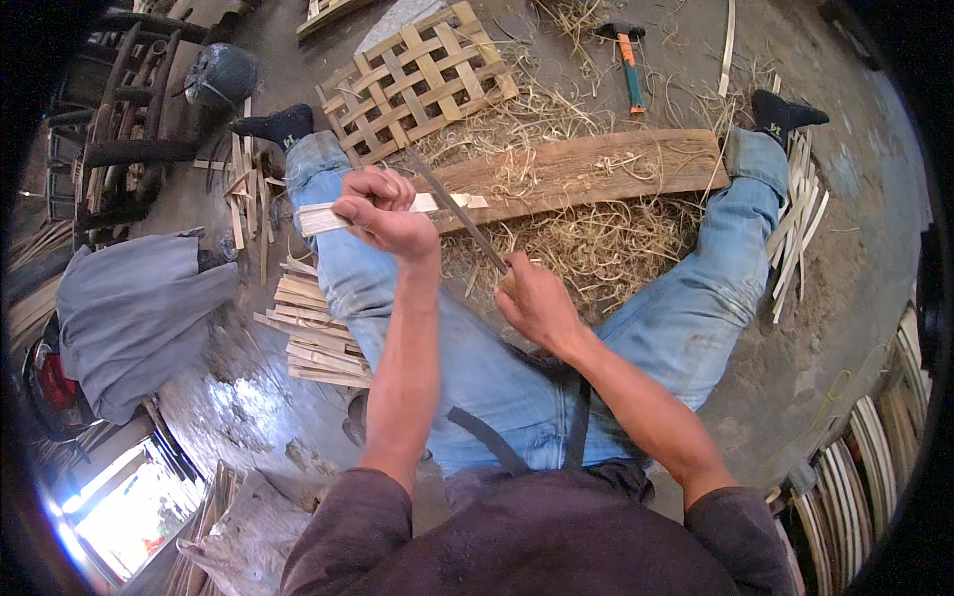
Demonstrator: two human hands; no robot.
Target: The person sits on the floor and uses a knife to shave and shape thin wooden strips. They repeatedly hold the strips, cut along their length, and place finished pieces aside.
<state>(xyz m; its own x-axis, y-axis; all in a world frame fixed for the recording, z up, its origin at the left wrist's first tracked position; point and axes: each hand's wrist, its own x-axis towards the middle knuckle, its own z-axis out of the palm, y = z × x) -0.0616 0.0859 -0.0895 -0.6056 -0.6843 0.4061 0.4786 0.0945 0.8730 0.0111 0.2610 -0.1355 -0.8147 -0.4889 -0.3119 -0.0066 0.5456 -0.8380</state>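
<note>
My left hand (386, 212) is closed round a pale flat bamboo strip (323, 218), which sticks out on both sides of the fist. In my right hand (540, 306) is the handle of a long narrow knife (459, 214). Its blade points up and to the left, crossing the strip just right of my left hand. Beneath both lies a long brown wooden board (606, 164), spanning between my legs with thin shavings on it. Whether the blade's edge touches the strip I cannot tell.
A woven lattice panel (427, 84) lies beyond the board, beside my left foot. A hammer (629, 70) with an orange and green handle rests farther off. Curly shavings (596, 248) heap below the board. Cut strips lie by my left thigh (316, 328) and right leg (798, 223).
</note>
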